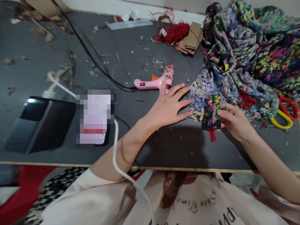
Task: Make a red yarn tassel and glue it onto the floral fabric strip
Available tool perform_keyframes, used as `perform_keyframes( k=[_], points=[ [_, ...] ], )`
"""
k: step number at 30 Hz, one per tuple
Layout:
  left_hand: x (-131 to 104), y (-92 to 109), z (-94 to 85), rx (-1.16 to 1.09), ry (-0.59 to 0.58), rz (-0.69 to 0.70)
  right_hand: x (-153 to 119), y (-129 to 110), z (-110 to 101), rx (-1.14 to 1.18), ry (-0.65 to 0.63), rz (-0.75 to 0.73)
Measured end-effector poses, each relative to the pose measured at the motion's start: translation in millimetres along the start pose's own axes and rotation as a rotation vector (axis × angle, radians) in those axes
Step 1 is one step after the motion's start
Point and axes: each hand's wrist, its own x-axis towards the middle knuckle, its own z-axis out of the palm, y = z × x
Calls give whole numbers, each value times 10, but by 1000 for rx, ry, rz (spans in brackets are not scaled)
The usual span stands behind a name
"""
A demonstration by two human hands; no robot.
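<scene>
My right hand (234,120) pinches the edge of a small flat rectangle wrapped in floral fabric (213,111), with a red tassel (212,135) hanging from its lower end. A paler strip shows down its middle. Flat on the table with fingers spread, my left hand (172,104) has its fingertips at the edge of a blue floral cloth (199,90). Just beyond its thumb lies a pink glue gun (152,83) with an orange trigger, a lit switch and glue strings around its nozzle.
Floral fabric (243,40) is heaped at the right, beside scissors with red and yellow handles (282,120). Red yarn (179,32) and cardboard pieces (192,39) lie at the back. Leftward are a phone (93,118), a dark folded device (44,122) and a white cable (114,150).
</scene>
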Motion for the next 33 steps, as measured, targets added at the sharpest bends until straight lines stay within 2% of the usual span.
perform_keyframes(
  k=[11, 19, 24, 29, 33],
  points=[
    [-4, -30, 12, -14, -12, -18, 116, -46, 29, -6, -133, 6],
    [-3, -25, 10, -37, -18, -25, 134, -37, 50, -98, -101, -51],
    [2, -28, 3, -35, -27, -25, 180, -63, 160, -343, -84, -152],
    [0, -30, 3, -25, -29, -23, 235, -100, 274, -768, 40, -348],
    [-4, -28, 4, -15, -35, -32, 253, -173, 421, -1112, 120, -439]
  ],
)
